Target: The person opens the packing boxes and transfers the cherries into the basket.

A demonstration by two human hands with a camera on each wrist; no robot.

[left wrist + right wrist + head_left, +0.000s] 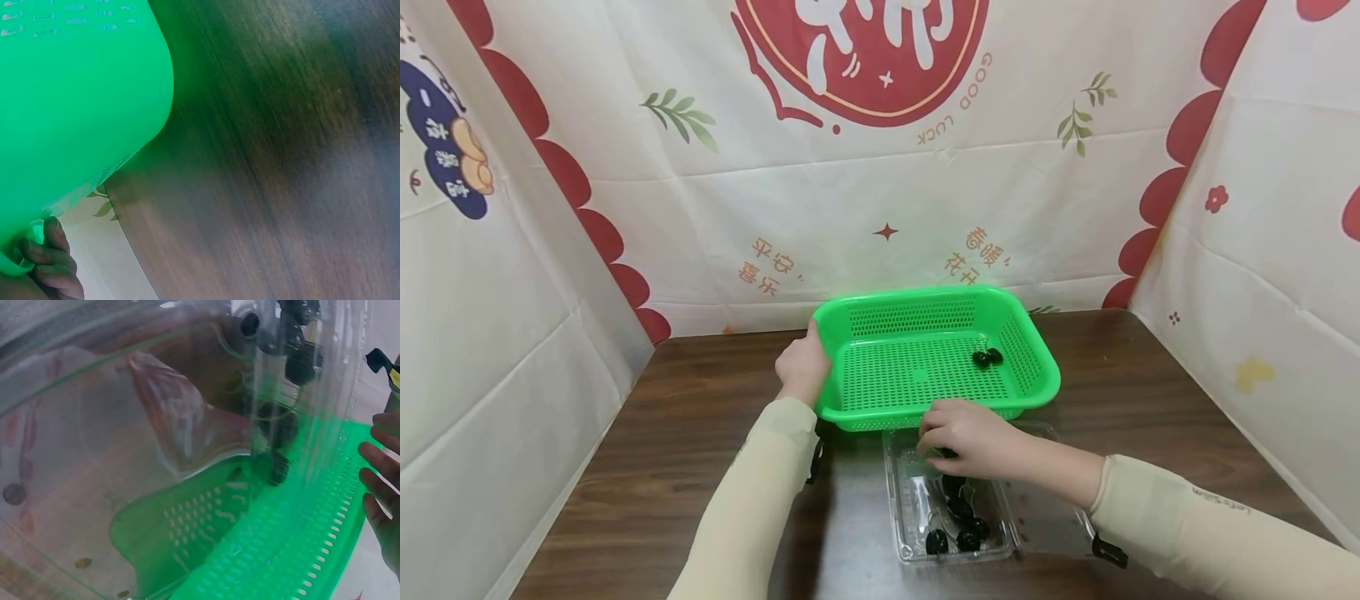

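Note:
My left hand (803, 367) grips the left rim of a green plastic basket (917, 419); the left wrist view shows its fingers (56, 259) curled at the rim. Two dark cherries (987, 357) lie inside the basket, toward its right. In front of it, a clear plastic box (910, 508) stands with its lid folded out to the right. Several dark cherries (967, 527) sit in this box, some with stems. My right hand (970, 437) is over the box's far end, its fingers bent and spread apart. A dark cherry (948, 452) shows just beneath them; no grip on it is visible.
The brown wooden table (647, 467) extends to both sides of the basket and box. A white printed cloth (850, 200) hangs behind the table, and similar cloth stands along both sides. The basket's front rim is close to the box's far edge.

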